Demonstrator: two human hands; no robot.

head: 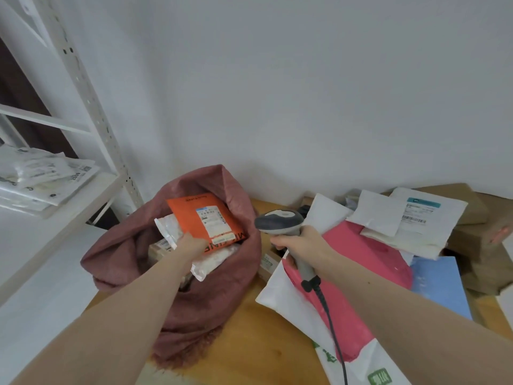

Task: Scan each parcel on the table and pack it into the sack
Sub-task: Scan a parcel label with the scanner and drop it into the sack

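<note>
A plain white wall [305, 93] fills the background, evenly lit, with no visible marks. At left stands a white metal shelving unit [91, 107] with perforated uprights; one shelf [55, 207] carries a stack of flat white packets [44, 173]. A dark brown area shows behind the unit. The surface [249, 329] is light-coloured wood.

Orange parcel [206, 218] shows partial upside-down letters "MI"; its label is illegible
</note>
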